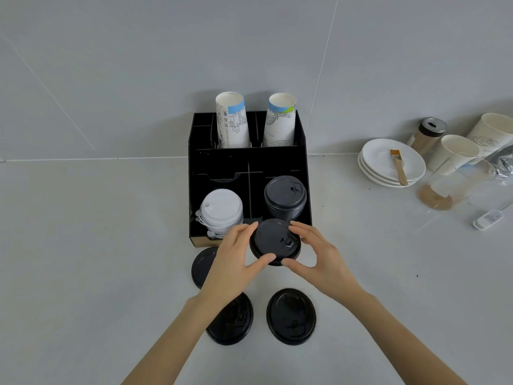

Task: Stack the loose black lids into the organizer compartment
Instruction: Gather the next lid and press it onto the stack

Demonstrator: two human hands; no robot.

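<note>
A black organizer [301, 151] stands against the wall. Its front right compartment holds a stack of black lids [284, 197]; its front left one holds white lids [220, 211]. Just in front of the organizer, above the counter, I hold one black lid [273, 241] between both hands: my left hand [233, 259] grips its left edge, my right hand [319, 255] its right edge. Three loose black lids lie on the counter: one [201, 266] partly under my left hand, one [234, 325] partly under my left forearm, one [291, 316] in plain view.
Two stacks of paper cups [233, 120] stand in the organizer's rear slots. To the right lie stacked white plates [388, 162] with a brush, paper cups [455, 152], a lidded jar [429, 134], a clear glass [449, 184] and a small white device [488, 218].
</note>
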